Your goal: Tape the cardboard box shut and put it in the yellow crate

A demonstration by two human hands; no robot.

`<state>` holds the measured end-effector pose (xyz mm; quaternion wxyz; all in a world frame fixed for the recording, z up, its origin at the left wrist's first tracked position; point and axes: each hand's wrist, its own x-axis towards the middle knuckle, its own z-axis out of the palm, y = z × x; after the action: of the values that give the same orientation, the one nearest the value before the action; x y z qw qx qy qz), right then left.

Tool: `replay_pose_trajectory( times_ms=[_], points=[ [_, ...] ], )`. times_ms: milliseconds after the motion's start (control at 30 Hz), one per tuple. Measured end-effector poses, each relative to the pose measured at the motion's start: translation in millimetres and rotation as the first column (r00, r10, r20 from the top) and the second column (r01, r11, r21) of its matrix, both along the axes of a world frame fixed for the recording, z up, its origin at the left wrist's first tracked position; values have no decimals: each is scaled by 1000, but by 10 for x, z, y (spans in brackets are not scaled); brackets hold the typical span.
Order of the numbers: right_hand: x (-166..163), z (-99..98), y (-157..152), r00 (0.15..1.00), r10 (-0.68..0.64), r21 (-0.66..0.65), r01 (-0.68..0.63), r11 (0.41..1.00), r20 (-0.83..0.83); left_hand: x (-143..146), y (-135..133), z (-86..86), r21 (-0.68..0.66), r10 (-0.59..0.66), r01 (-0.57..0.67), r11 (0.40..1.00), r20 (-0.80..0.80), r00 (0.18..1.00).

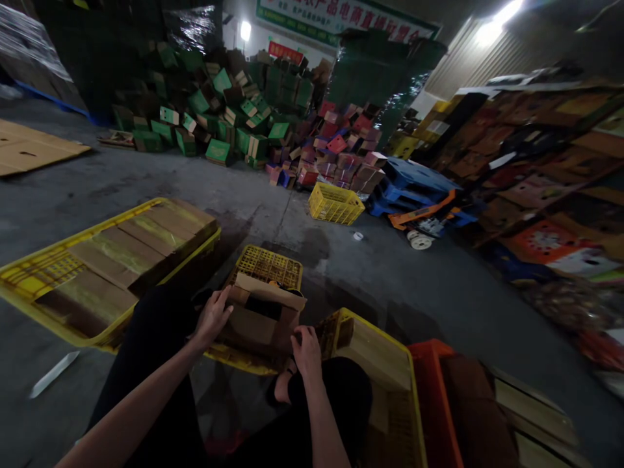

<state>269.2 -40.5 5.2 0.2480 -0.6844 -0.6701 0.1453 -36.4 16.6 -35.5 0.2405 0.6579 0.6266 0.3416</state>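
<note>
Between my knees a small brown cardboard box (248, 324) with raised flaps sits on an upturned-looking yellow plastic crate (267, 260). Its top is partly open and the inside is dark. My left hand (213, 317) holds the box's left edge, fingers closed against the flap. At the right edge, my right hand (307, 351) has its fingers curled against the cardboard. The fingertips on the far side of each edge are partly hidden.
To the left, a yellow crate (14, 276) holds several flat-topped cartons (117, 252). Another yellow crate (413, 390) with cardboard and an orange crate (433, 377) stand on the right. Farther off are a yellow basket (336, 205), a pallet jack (424, 214) and heaped green boxes (218, 151).
</note>
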Motion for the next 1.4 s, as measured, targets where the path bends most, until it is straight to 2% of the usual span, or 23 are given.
replay_pose_trajectory(
  times_ms=[133,300,400,500,600,700,933,1100,1267,1400],
  points=[
    [8,-34,4,1000,9,-4,-9,1000,-5,14,-21,10,-6,21,-21,1000,-20,1000],
    [-5,-49,14,1000,1,-29,-1,1000,0,1,-41,61,95,10,13,995,-244,970],
    [-10,-57,15,1000,6,-32,-6,999,8,8,-50,73,184,-20,76,980,-286,958],
    [-6,-72,9,1000,18,-20,-17,1000,16,44,-68,13,224,-126,196,955,-293,948],
    [-4,-83,-4,999,35,-16,-35,999,38,95,-122,-77,184,-222,295,938,-335,916],
    [-11,-86,-19,996,44,-3,-44,999,74,146,-218,-125,123,-242,312,942,-392,888],
    [-37,-77,-61,974,83,70,-100,993,210,223,-360,-80,-48,-294,312,949,-495,818],
    [-130,-29,-109,950,100,114,-139,984,296,247,-346,-30,-64,-287,295,953,-497,819],
    [-300,-38,-163,919,218,21,-237,971,328,250,-358,33,-58,-276,287,956,-511,814],
    [-375,-68,-180,897,263,-56,-260,964,355,264,-378,0,-28,-265,297,955,-534,803]
  ],
)
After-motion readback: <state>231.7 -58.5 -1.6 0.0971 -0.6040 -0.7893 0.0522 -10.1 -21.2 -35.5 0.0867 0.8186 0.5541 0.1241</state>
